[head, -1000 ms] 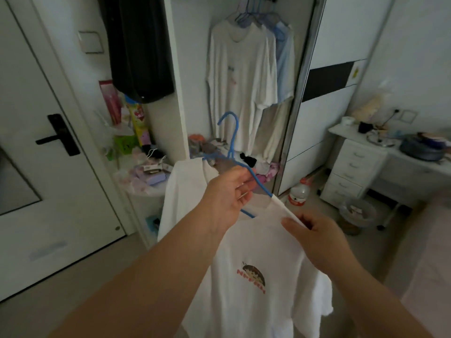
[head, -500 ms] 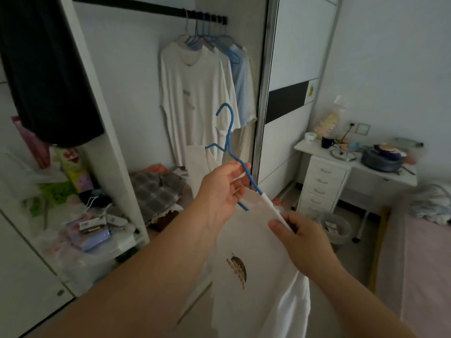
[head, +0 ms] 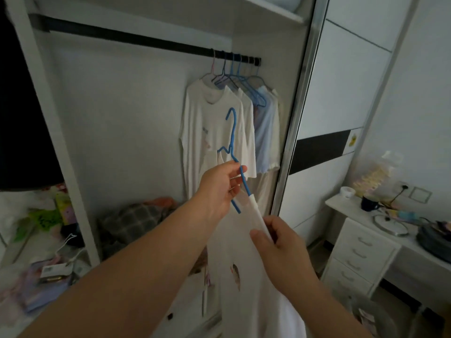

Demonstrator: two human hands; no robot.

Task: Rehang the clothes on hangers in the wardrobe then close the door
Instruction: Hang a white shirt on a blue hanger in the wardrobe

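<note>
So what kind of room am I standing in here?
Most likely a bedroom. An open wardrobe with a hanging rail holds shirts on hangers, and a white drawer unit stands beside it with a mug and small household clutter on top.

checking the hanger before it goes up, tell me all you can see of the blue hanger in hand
The blue hanger is thin, wire-like with a blue coating, its hook open at the top, tilted, below the rail. The left hand grips its sloping arm; that arm's lower end runs into the white t-shirt, which the right hand pinches.
</note>
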